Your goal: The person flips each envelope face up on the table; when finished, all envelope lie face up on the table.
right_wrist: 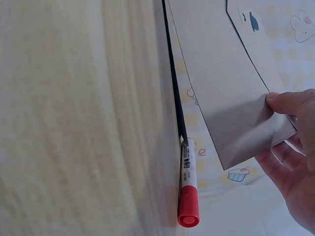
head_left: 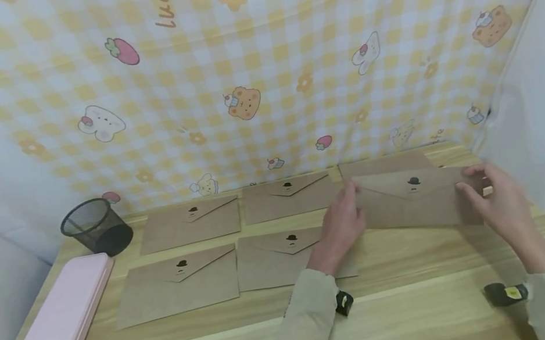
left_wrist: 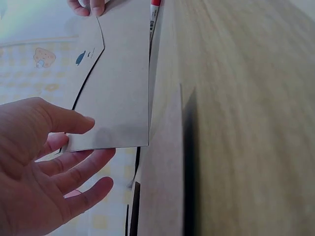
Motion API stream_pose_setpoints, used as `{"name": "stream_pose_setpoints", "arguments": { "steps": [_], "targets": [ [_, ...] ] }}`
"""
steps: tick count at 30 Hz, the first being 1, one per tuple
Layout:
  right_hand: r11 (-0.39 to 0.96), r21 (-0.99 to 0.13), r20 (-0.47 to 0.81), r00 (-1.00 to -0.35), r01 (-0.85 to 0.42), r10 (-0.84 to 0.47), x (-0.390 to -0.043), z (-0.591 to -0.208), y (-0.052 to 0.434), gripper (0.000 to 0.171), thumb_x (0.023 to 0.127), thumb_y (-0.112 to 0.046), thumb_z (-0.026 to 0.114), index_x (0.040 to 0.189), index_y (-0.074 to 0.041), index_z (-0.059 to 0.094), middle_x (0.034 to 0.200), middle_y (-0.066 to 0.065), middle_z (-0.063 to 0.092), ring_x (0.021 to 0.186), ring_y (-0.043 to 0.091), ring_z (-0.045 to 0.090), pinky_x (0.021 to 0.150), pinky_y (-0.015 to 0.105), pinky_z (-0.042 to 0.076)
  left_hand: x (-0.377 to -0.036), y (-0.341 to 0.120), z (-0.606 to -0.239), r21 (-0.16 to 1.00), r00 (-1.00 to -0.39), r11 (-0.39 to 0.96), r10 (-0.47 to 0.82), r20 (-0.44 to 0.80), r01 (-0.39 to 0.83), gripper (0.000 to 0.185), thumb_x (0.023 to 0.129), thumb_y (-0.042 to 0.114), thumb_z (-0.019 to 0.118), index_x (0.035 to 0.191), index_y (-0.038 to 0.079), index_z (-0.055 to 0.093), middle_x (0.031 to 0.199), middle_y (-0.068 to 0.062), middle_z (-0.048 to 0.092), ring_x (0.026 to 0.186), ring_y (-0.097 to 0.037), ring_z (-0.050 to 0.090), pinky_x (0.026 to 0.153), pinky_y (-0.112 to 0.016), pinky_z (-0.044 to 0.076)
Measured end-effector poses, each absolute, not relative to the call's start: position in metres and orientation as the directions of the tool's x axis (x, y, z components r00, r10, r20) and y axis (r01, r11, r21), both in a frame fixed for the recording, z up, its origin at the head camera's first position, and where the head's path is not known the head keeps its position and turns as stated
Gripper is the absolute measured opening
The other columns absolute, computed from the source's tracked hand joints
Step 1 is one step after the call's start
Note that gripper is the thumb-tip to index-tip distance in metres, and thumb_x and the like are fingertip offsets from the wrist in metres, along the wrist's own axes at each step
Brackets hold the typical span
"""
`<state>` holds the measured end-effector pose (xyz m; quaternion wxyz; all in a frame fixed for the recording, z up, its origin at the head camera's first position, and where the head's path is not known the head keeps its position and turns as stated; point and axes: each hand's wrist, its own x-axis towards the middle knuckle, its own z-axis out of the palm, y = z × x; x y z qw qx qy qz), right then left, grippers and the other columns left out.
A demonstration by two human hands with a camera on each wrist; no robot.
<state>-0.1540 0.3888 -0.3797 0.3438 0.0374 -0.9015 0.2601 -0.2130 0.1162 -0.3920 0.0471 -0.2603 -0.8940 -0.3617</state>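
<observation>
A brown kraft envelope [head_left: 400,209] with a small hat-and-moustache print on its flap is held up over the right side of the table, tilted with its flap side facing me. My left hand [head_left: 340,224] pinches its left end, the thumb in front and the other fingers behind. At the opposite end my right hand [head_left: 504,200] pinches the upper right corner between thumb and fingers. Behind it another brown envelope [head_left: 382,164] lies flat, partly covered in the head view. A white marker with a red cap [right_wrist: 188,196] lies on the table below my right hand.
Flat envelopes lie to the left in two rows, such as one at the back [head_left: 207,227] and one in front [head_left: 185,292]. A black mesh pen cup [head_left: 96,227] and a pink case [head_left: 60,322] stand at the left edge. A checked cloth [head_left: 176,90] hangs behind the table.
</observation>
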Motion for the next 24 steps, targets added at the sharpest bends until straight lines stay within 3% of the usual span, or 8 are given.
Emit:
{"name": "stream_pose_setpoints", "arguments": {
  "steps": [3,9,13,17,20,24],
  "targets": [
    [0.868,-0.437,0.639,-0.761,-0.238,0.113,-0.1546,-0.3806,0.3892,0.028,0.076,0.008,0.071,0.101,0.007,0.057,0.099,0.02,0.061,0.079,-0.017,0.038,0.062,0.005,0.033,-0.2129,0.1175,-0.3926,0.61,-0.86,0.62,0.452,0.236,0.493,0.04,0.088,0.005,0.06,0.123,0.014,0.044,0.122,-0.002,0.053,0.077,-0.009,0.049,0.062,-0.017,0.042],
    [0.881,-0.413,0.637,-0.765,-0.232,0.097,-0.1553,-0.3828,0.3897,0.028,0.076,0.005,0.07,0.101,0.006,0.058,0.099,0.02,0.061,0.078,-0.013,0.038,0.06,0.014,0.034,-0.2124,0.1195,-0.3941,0.502,-0.859,0.702,0.465,0.216,0.506,0.044,0.087,0.008,0.062,0.127,0.016,0.045,0.111,-0.001,0.055,0.089,-0.011,0.053,0.072,-0.022,0.045],
    [0.882,-0.42,0.58,-0.81,-0.212,0.081,-0.1554,-0.382,0.3895,0.034,0.077,0.0,0.072,0.107,0.006,0.057,0.101,0.023,0.059,0.081,0.011,0.051,0.063,0.02,0.034,-0.2115,0.1193,-0.3946,0.436,-0.856,0.738,0.468,0.22,0.515,0.045,0.085,0.007,0.064,0.125,0.016,0.046,0.105,0.0,0.057,0.091,-0.012,0.054,0.08,-0.027,0.045],
    [0.87,-0.448,0.503,-0.863,-0.206,0.055,-0.1555,-0.3798,0.3887,0.044,0.076,-0.005,0.074,0.112,0.008,0.054,0.11,0.03,0.054,0.097,0.044,0.049,0.076,0.042,0.038,-0.2115,0.1189,-0.3946,0.446,-0.863,0.742,0.47,0.187,0.501,0.044,0.083,0.01,0.067,0.121,0.017,0.046,0.098,0.001,0.056,0.085,-0.012,0.051,0.081,-0.027,0.043],
    [0.861,-0.462,0.462,-0.886,-0.214,0.028,-0.1553,-0.3784,0.3884,0.049,0.074,-0.006,0.076,0.114,0.009,0.053,0.112,0.032,0.05,0.103,0.049,0.043,0.079,0.058,0.033,-0.2114,0.1188,-0.3942,0.453,-0.87,0.749,0.467,0.158,0.484,0.043,0.083,0.012,0.068,0.12,0.018,0.046,0.096,0.001,0.055,0.084,-0.012,0.049,0.08,-0.028,0.043],
    [0.86,-0.471,0.388,-0.922,-0.194,0.004,-0.1544,-0.3779,0.388,0.059,0.073,-0.013,0.078,0.12,0.009,0.05,0.116,0.034,0.044,0.105,0.05,0.039,0.08,0.063,0.031,-0.2104,0.118,-0.3939,0.442,-0.873,0.76,0.47,0.134,0.477,0.044,0.083,0.014,0.068,0.12,0.019,0.046,0.098,0.001,0.056,0.085,-0.012,0.048,0.077,-0.028,0.042]
  ]
}}
